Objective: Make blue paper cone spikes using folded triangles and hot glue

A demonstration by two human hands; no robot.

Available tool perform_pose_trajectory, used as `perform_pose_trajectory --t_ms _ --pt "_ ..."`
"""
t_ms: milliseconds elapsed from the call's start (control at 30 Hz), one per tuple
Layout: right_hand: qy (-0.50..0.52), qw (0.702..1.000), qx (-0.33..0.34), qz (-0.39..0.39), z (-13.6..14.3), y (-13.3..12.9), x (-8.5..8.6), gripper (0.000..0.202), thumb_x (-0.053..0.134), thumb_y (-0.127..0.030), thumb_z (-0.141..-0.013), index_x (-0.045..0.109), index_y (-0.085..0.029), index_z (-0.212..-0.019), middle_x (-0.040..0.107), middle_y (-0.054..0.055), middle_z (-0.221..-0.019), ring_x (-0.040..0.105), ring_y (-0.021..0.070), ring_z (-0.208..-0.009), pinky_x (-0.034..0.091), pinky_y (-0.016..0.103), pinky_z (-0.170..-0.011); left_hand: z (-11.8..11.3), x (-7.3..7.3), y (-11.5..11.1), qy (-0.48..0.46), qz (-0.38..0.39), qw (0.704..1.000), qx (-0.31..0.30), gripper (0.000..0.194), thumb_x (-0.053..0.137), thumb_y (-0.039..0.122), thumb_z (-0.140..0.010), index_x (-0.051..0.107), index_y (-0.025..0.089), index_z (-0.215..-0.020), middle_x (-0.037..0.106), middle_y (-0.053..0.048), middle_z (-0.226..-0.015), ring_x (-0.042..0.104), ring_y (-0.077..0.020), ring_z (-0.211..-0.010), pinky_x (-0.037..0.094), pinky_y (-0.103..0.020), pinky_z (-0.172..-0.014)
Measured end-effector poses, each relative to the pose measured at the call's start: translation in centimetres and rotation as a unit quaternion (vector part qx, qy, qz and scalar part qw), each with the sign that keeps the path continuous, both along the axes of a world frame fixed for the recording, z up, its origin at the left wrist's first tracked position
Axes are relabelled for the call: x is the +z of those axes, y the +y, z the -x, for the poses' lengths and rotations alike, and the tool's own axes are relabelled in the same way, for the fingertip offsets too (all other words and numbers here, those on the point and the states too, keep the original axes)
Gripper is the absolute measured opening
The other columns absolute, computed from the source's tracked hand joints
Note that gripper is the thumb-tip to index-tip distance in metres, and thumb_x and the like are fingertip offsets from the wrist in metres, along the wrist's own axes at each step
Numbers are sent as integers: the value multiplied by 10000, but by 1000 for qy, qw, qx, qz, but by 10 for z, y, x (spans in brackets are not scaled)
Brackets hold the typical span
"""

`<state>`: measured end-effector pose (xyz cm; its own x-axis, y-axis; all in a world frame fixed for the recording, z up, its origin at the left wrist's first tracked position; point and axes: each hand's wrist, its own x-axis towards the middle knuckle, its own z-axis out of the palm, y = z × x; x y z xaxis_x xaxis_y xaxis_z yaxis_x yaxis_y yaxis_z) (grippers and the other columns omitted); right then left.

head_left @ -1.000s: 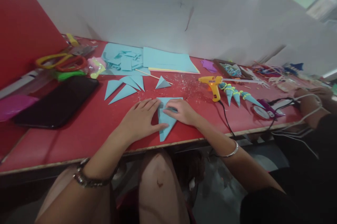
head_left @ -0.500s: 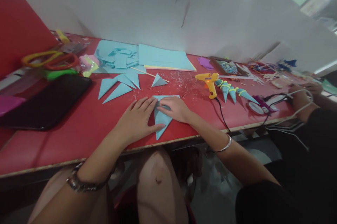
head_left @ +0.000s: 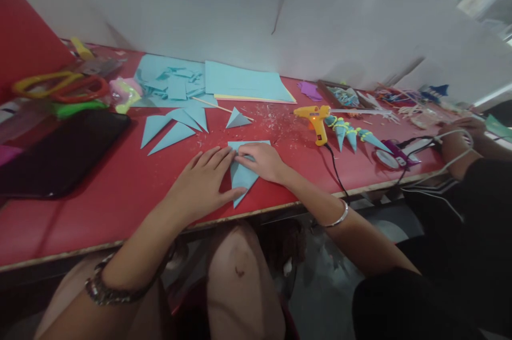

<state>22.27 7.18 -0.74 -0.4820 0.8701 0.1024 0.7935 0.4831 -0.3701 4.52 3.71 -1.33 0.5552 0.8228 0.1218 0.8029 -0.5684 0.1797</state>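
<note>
A blue paper triangle (head_left: 241, 176) lies in front of me near the table's edge, its point towards me. My left hand (head_left: 202, 183) rests flat along its left side, fingers stretched out and the thumb near the lower tip. My right hand (head_left: 264, 161) is closed, with curled fingers pinching at the paper's upper left part beside my left fingertips; the exact grip is partly hidden. Just beyond stands a small folded blue paper piece (head_left: 237, 118) against a thin wooden stick (head_left: 214, 105). Several blue paper cones (head_left: 173, 138) lie to the left.
A yellow glue gun (head_left: 316, 122) lies right, its cord running over the edge. Beside it are decorated blue cones (head_left: 352, 138). Left are a black phone-like slab (head_left: 68, 153) and scissors (head_left: 44, 84). Blue sheets (head_left: 248, 81) lie at the back. A co-worker's hand (head_left: 460, 143) is far right.
The view has shifted slightly, so the things on the table appear a little further left. Both hands stay on the paper, almost unmoved.
</note>
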Motion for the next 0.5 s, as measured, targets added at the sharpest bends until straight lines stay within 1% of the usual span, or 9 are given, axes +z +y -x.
perform_pose_trajectory --t_ms 233,400,500 --pt "3 1000 4 -24 1 0 -2 256 451 -326 -889 574 -157 -739 567 20 -747 467 123 -720 267 234 -646 2 -3 -1 -15 -11 1000 -3 751 414 590 -791 330 142 -1388 381 -113 -1435 334 -290 -1317 271 -457 -1076" --pt "16 999 -8 -29 0 1 -4 273 446 -341 -887 559 -156 -722 543 18 -730 453 121 -705 267 238 -641 3 -5 -7 -23 -11 1000 0 794 411 615 -783 327 101 -1382 390 -147 -1422 352 -299 -1304 299 -442 -1065" --pt "35 999 13 -27 -3 3 -4 274 434 -334 -887 545 -154 -713 536 18 -725 453 120 -701 279 236 -650 3 -6 -11 -24 -15 1000 14 832 406 643 -774 322 80 -1381 390 -171 -1415 363 -313 -1294 307 -453 -1058"
